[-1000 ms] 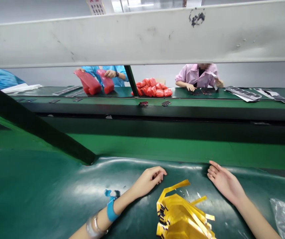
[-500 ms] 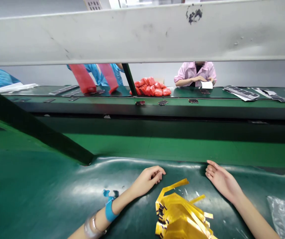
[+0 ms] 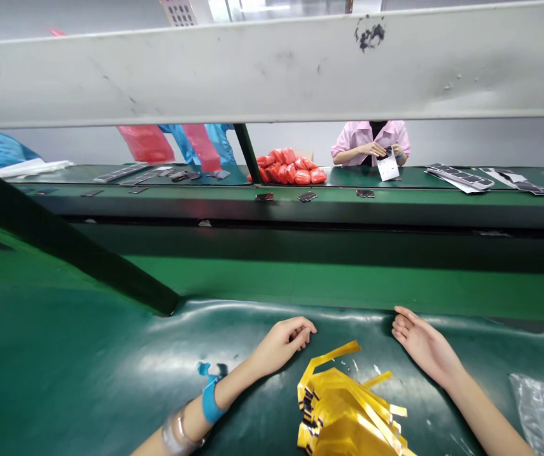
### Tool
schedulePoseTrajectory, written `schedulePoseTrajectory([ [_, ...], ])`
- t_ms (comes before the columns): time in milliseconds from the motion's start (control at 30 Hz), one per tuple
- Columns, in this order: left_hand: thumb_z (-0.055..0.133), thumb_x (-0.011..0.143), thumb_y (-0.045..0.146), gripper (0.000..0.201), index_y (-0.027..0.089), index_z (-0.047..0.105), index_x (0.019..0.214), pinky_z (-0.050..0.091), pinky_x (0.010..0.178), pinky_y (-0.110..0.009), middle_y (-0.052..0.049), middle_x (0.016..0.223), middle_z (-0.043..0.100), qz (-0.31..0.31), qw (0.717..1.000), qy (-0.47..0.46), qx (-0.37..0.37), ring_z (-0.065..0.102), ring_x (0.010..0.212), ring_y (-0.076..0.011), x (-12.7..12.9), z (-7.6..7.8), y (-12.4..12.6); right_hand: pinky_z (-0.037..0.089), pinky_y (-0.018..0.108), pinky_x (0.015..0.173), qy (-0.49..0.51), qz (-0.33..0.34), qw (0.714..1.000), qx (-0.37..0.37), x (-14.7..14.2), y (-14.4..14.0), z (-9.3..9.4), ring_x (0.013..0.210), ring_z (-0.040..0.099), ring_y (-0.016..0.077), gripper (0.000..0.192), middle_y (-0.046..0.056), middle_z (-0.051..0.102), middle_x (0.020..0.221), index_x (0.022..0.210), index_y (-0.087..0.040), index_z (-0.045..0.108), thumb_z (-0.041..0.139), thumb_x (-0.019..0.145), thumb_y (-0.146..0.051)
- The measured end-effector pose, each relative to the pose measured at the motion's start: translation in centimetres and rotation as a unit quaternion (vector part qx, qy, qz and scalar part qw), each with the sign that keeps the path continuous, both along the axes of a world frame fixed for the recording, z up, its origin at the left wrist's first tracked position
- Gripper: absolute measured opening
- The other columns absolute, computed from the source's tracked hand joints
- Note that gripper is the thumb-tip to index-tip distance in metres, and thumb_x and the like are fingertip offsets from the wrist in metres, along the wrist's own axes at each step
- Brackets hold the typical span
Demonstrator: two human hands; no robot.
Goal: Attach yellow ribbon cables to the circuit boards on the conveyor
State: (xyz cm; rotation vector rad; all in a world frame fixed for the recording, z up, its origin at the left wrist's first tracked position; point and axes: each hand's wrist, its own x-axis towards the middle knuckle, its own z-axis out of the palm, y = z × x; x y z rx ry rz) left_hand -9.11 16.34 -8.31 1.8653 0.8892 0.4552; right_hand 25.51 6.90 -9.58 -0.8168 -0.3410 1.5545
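My left hand (image 3: 281, 343) rests loosely curled and my right hand (image 3: 421, 345) lies spread, both grips empty, flanking yellow strips (image 3: 342, 411) on the green surface (image 3: 86, 367).

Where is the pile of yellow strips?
In the head view, the pile of yellow strips lies low on the green mat, between the left hand and the right hand, touching neither.

Head camera looks forward and down, close over the hands.
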Motion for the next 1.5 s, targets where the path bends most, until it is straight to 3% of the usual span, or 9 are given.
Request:
schedulePoseTrajectory([
  [1500,0.046,0.102,0.032,0.025,0.018,0.067,0.105,0.047,0.068,-0.023,-0.003,0.084,0.066,-0.006,1.0,0.001,0.021,0.061,0.072,-0.014,-0.06,-0.22,0.02,0.054,0.027,0.08,-0.034,0.005,0.999,0.006,-0.07,-0.03,-0.52,0.083,0.063,0.0166,0.025,0.005,0.068,0.083,0.104,-0.019,0.078,0.08,0.082,-0.029],
])
